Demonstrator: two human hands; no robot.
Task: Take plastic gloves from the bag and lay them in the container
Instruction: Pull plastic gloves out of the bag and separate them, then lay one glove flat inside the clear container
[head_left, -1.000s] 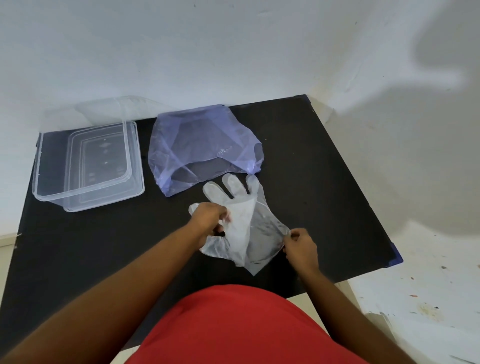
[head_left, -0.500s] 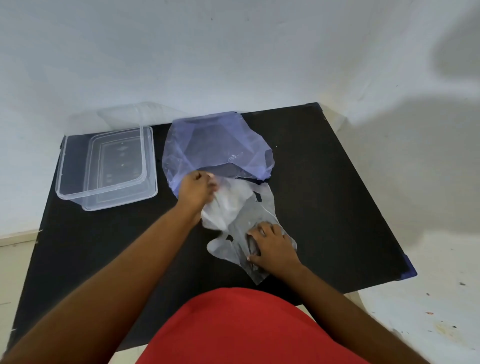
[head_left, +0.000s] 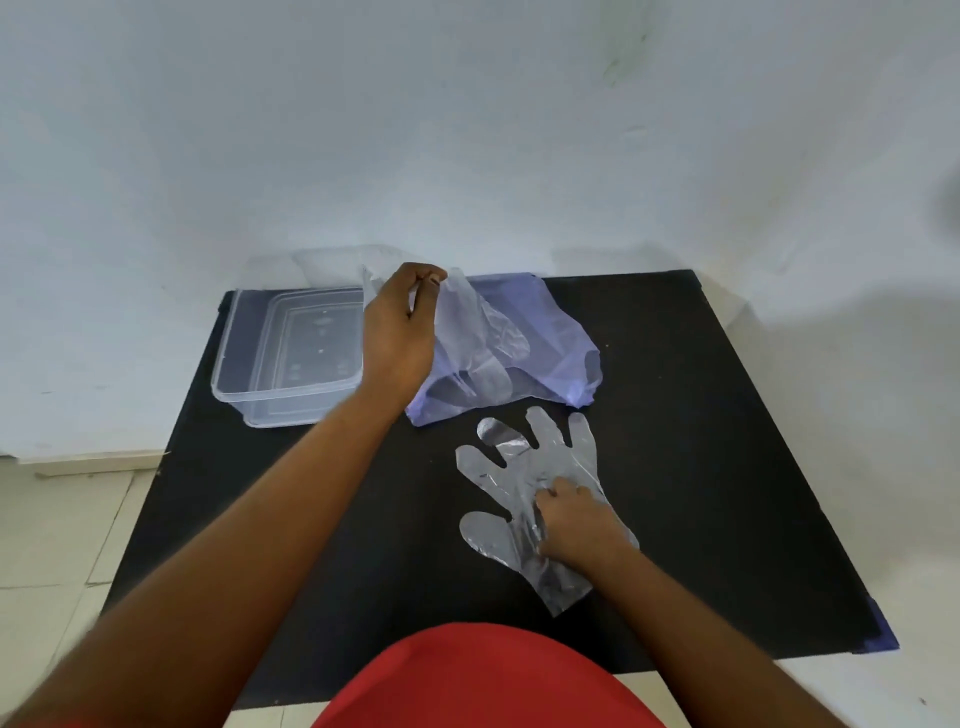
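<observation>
My left hand (head_left: 400, 327) is raised above the table and pinches a clear plastic glove (head_left: 475, 353), which hangs in front of the bluish plastic bag (head_left: 558, 343). A second clear glove (head_left: 519, 467) lies flat on the black table (head_left: 701, 441), fingers pointing away from me. My right hand (head_left: 576, 525) presses down on that glove's palm. The clear rectangular container (head_left: 291, 353) stands at the table's back left, just left of my left hand.
A clear lid or second tub (head_left: 337, 262) leans behind the container against the white wall. The table's edges drop to a tiled floor on the left and a pale floor on the right. My red shirt fills the bottom middle.
My left hand has lifted one glove off the other and carried it up and back toward the container. My right hand came down on the remaining glove and holds it flat.
</observation>
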